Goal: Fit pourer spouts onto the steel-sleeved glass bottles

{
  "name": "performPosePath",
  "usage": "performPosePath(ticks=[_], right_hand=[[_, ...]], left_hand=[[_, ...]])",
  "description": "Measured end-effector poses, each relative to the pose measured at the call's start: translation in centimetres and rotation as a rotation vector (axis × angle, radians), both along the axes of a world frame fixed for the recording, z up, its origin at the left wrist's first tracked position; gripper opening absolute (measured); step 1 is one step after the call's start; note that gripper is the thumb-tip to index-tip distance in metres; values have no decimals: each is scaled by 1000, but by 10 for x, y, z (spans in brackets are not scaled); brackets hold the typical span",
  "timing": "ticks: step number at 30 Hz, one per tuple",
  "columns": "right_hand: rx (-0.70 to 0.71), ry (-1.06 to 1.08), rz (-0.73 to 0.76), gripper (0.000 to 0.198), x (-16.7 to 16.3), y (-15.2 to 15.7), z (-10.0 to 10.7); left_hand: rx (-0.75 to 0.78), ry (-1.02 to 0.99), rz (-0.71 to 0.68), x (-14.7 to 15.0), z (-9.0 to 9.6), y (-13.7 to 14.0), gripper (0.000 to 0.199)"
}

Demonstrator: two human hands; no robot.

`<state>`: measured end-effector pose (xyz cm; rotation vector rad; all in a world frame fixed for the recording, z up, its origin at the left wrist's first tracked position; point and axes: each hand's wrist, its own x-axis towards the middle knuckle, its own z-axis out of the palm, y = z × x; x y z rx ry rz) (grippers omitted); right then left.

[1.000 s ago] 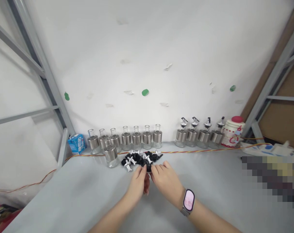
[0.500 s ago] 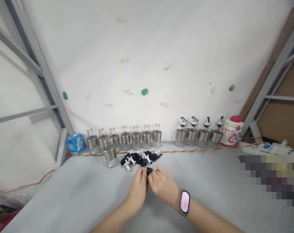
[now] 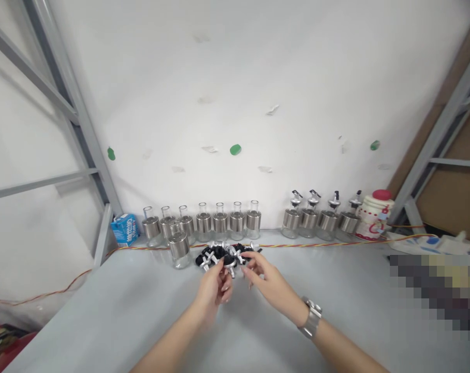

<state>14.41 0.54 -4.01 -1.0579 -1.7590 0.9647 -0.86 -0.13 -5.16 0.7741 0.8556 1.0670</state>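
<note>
My left hand (image 3: pixel 215 286) is closed around a black-and-silver bottle pourer (image 3: pixel 229 264), gripped between thumb and fingers just in front of the pile. To its right, my right hand (image 3: pixel 261 273) has its fingers apart and nothing in them, close to the pourer. Just beyond both hands lies a loose pile of black and silver pourers (image 3: pixel 209 254). A glass bottle with a metal sleeve (image 3: pixel 179 246) stands left of the pile. Behind it, several similar open-necked bottles (image 3: pixel 220 221) form a row along the wall.
Several bottles fitted with pourers (image 3: pixel 308 217) stand at the right by the wall, beside a cream jar with a red lid (image 3: pixel 375 215). A blue carton (image 3: pixel 125 229) is at the left. A twisted red-yellow wire (image 3: pixel 316 243) runs along the table's back (image 3: pixel 336 290).
The hands have separated: my right hand has let go and opened, moving slightly right. My left hand has turned and keeps hold of the pourer, whose silver part now shows.
</note>
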Motion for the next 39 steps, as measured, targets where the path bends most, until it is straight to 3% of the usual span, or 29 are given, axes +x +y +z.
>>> performPosePath(ticks=[7,11,17,23,34,39], right_hand=[[-370,352,121,46,-9,2,-2],[-459,514,176,46,-10,5,-6],[-373,537,277,44,-11,3,-5],[-332,556,259,43,-17,-4,-7],[-228,476,208,46,-23,-15,-12],[-131,365,64,36,-24,-25,-8]], left_hand=[[131,201,111,10,2,-3,45],[173,283,142,12,1,-6,45],[367,421,149,16,0,-17,43],[503,492,134,19,4,-27,35],[467,495,191,23,-1,-27,35],[442,445,191,27,-1,-31,34]])
